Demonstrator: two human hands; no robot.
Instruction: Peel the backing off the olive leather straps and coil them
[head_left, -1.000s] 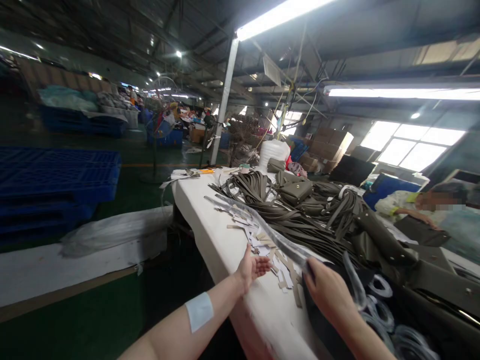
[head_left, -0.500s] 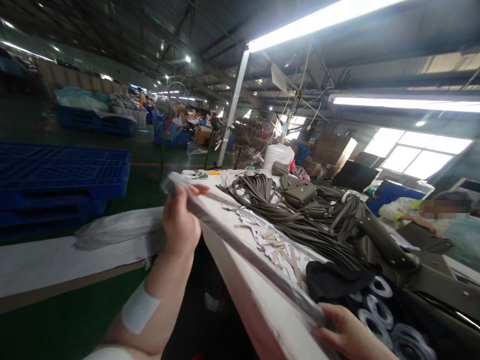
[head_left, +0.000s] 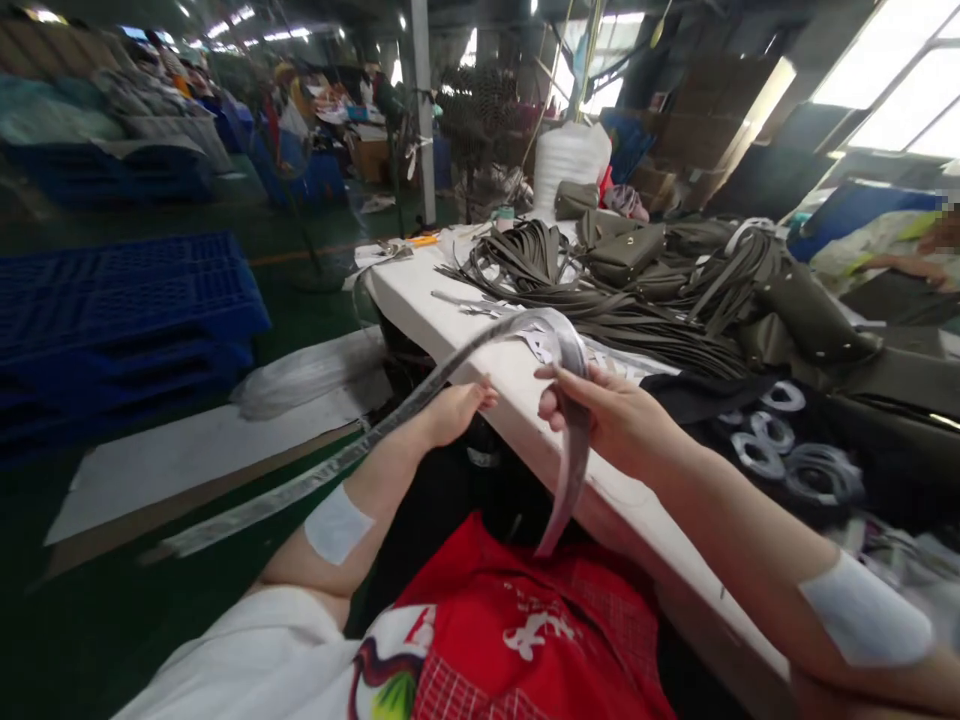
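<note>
A long grey strap in a clear plastic sleeve (head_left: pixel 566 350) arches between my hands. My right hand (head_left: pixel 600 405) is closed around it near its bend, and a short end hangs below the fingers over my red apron (head_left: pixel 517 620). The longer part slopes down to the left, passing along my left wrist and forearm towards the floor. My left hand (head_left: pixel 454 412) is beside the table edge with its fingers curled together; whether anything is pinched in them is hidden. Paper and strip scraps (head_left: pixel 540 345) lie on the white table (head_left: pixel 409 295) beyond the strap.
Dark olive straps (head_left: pixel 525 255) and bag pieces (head_left: pixel 622 255) are heaped on the table. Clear coiled rings (head_left: pixel 817 472) lie on black cloth at right. Blue pallets (head_left: pixel 127 330) stand left, near a plastic-wrapped bundle (head_left: pixel 311 375) on a white board. A co-worker (head_left: pixel 885 245) sits far right.
The strap was stretched straight between both hands; now it bends in an arch. My right hand has moved left and up with it. My left hand has come off its raised end and lowered rightward.
</note>
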